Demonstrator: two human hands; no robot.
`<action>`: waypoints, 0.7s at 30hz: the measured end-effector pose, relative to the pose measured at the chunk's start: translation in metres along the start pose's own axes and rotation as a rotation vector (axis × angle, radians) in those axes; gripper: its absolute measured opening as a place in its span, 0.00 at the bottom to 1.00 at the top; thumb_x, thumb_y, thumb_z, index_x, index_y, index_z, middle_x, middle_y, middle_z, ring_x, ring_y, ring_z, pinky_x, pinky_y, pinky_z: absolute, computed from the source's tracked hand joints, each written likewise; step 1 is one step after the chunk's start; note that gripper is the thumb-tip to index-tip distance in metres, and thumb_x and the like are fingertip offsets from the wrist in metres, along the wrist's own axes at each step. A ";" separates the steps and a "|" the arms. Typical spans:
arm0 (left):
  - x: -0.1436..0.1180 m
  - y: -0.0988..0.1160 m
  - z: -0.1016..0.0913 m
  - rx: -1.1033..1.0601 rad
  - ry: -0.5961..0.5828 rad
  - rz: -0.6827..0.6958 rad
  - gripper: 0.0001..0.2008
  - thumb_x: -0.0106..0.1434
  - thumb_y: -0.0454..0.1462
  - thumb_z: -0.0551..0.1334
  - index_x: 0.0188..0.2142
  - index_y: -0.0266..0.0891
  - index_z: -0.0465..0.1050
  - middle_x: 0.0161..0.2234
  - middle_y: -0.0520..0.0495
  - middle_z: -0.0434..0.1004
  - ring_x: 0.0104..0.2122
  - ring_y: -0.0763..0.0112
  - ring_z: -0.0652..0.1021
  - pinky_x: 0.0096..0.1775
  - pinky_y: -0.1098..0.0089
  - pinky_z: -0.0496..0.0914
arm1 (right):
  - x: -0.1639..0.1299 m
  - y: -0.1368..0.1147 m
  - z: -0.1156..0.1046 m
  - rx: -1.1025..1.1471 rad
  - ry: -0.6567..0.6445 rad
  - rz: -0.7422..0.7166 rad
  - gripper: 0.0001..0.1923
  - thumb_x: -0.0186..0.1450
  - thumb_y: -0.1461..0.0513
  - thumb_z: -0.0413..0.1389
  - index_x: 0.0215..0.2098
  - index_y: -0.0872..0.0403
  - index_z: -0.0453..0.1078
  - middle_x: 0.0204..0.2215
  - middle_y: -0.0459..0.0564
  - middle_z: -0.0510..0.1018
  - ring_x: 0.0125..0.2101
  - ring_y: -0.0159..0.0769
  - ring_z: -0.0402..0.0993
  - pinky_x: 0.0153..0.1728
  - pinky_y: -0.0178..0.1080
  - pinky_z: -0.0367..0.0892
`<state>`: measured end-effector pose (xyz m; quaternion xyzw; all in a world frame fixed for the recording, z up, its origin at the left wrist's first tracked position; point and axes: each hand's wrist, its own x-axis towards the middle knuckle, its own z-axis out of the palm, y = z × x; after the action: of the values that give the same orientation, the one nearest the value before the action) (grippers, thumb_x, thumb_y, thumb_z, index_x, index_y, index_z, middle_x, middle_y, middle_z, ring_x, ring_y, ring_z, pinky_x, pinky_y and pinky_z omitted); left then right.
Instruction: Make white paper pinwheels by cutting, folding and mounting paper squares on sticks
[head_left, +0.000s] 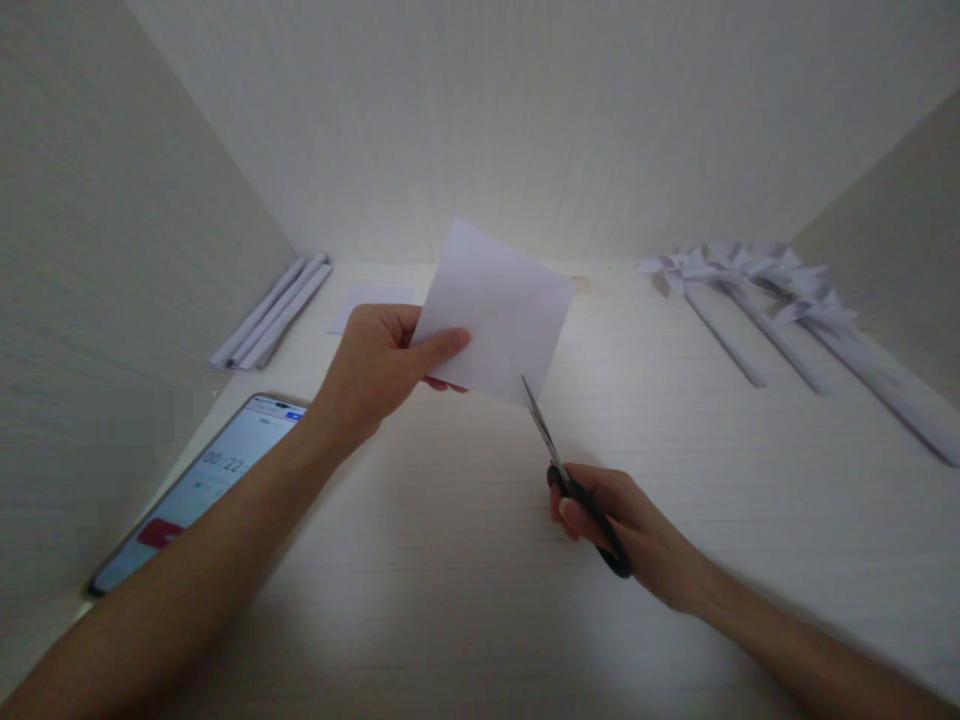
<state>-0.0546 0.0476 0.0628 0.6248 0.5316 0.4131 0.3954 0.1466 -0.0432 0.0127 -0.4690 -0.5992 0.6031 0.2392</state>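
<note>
My left hand [386, 365] pinches a square sheet of white paper [499, 300] by its left corner, thumb on top and fingers beneath, above the table. In my right hand [611, 520] is a pair of scissors [564, 480] with black handles, its metal blades pointing up and to the left. The blade tips overlap the paper's lower corner in view. Whether the blades have cut into the sheet I cannot tell.
Several rolled paper tubes [281, 310] lie at the back left, beside another flat white sheet [371, 303]. A phone [217, 480] showing a timer rests partly under my left forearm. Paper pinwheels on sticks [780, 300] lie at the right. Walls [487, 120] enclose the table [465, 570].
</note>
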 end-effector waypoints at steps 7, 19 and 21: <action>0.000 0.001 0.000 0.026 0.003 0.004 0.11 0.48 0.41 0.61 0.24 0.33 0.74 0.18 0.49 0.74 0.17 0.73 0.74 0.17 0.77 0.67 | -0.001 -0.002 0.000 -0.018 0.008 0.006 0.21 0.57 0.46 0.47 0.21 0.55 0.56 0.18 0.42 0.56 0.20 0.27 0.51 0.18 0.32 0.47; -0.001 0.003 0.000 0.012 0.004 -0.005 0.11 0.48 0.41 0.61 0.24 0.33 0.74 0.19 0.48 0.75 0.18 0.72 0.74 0.18 0.76 0.68 | 0.000 0.000 0.000 -0.041 0.000 -0.017 0.20 0.58 0.47 0.46 0.22 0.55 0.56 0.19 0.42 0.57 0.20 0.26 0.51 0.19 0.32 0.48; -0.002 0.003 0.000 0.023 0.006 -0.010 0.11 0.48 0.41 0.61 0.24 0.33 0.74 0.19 0.48 0.75 0.18 0.71 0.74 0.19 0.75 0.68 | -0.001 -0.001 0.000 -0.042 0.005 -0.012 0.20 0.58 0.47 0.46 0.22 0.55 0.56 0.19 0.42 0.57 0.20 0.26 0.51 0.18 0.32 0.48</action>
<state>-0.0532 0.0455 0.0657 0.6253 0.5408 0.4069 0.3886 0.1469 -0.0434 0.0141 -0.4721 -0.6139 0.5876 0.2344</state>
